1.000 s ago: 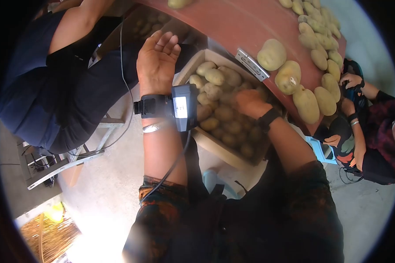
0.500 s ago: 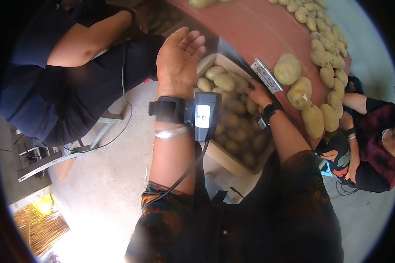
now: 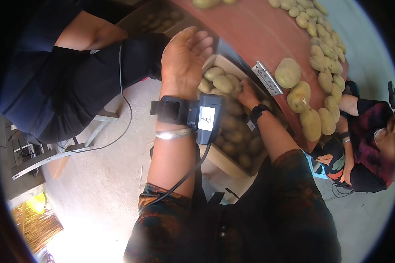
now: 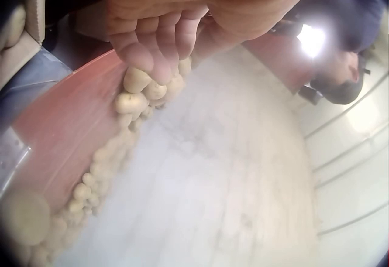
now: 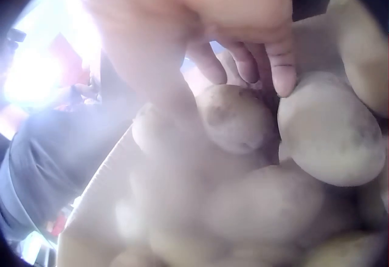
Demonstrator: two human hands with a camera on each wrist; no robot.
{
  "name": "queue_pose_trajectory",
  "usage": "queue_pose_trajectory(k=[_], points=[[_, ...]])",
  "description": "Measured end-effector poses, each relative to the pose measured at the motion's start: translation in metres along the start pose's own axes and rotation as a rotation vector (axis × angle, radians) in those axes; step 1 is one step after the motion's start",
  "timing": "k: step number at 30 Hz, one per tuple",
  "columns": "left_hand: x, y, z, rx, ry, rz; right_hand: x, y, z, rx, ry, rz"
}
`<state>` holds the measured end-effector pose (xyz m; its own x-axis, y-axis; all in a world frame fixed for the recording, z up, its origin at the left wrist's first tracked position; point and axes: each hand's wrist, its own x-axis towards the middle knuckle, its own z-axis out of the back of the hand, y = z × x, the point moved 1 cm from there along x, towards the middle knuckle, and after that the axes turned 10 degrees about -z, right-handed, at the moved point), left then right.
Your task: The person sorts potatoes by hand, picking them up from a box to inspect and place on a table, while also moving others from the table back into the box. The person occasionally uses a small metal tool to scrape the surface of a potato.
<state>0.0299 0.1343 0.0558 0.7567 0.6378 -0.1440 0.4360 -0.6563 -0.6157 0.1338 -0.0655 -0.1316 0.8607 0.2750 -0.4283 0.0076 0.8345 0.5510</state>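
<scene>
Your left hand [image 3: 184,61] hangs open and empty above the box [image 3: 224,162]. Your right hand [image 3: 249,94] reaches among its potatoes [image 3: 224,83], fingers curled on one potato [image 5: 234,118]; I cannot tell if it grips. A careless tug could roll neighbours over the rim. One box, about a dozen potatoes showing inside, twenty-odd on the red table [image 3: 250,30]
</scene>
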Motion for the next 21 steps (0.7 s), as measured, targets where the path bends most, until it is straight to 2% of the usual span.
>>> queue_pose_trajectory(k=[1,2,4,5,7,11,13,14,16,17,18,19,21], points=[[-0.001,0.000,-0.001,0.003,0.004,0.001,0.003,-0.004,-0.005,0.092,-0.007,0.003],[0.000,0.000,-0.002,0.003,0.007,-0.002,0.011,-0.012,-0.012,0.087,-0.007,0.008],[-0.002,-0.002,-0.004,0.019,0.012,-0.001,0.026,-0.025,-0.024,-0.001,-0.160,0.110],[-0.002,-0.003,-0.005,0.040,0.017,0.004,0.030,-0.027,-0.023,-0.006,-0.159,0.117],[-0.002,-0.004,-0.005,0.035,0.016,-0.004,0.020,-0.016,-0.015,0.085,-0.063,0.003],[0.003,-0.005,-0.004,0.033,0.033,0.000,-0.001,0.016,0.003,0.110,-0.092,-0.036],[0.001,-0.005,-0.005,0.027,0.032,0.007,-0.023,0.038,0.016,0.407,0.038,-0.148],[0.000,-0.005,-0.006,0.026,0.032,0.015,-0.035,0.051,0.025,0.406,0.032,-0.140],[-0.001,-0.003,-0.003,0.032,0.047,0.016,-0.060,0.077,0.043,0.507,0.158,-0.055],[0.000,-0.002,-0.003,0.043,0.055,0.022,-0.071,0.085,0.050,0.506,0.148,-0.045],[-0.001,-0.002,-0.004,0.038,0.066,0.014,-0.082,0.093,0.057,0.583,0.186,0.070],[-0.002,-0.002,-0.004,0.131,0.036,0.013,-0.092,0.099,0.064,0.658,0.225,0.185],[-0.003,0.001,-0.003,0.302,0.037,0.001,-0.107,0.107,0.078,0.741,0.227,0.230]])
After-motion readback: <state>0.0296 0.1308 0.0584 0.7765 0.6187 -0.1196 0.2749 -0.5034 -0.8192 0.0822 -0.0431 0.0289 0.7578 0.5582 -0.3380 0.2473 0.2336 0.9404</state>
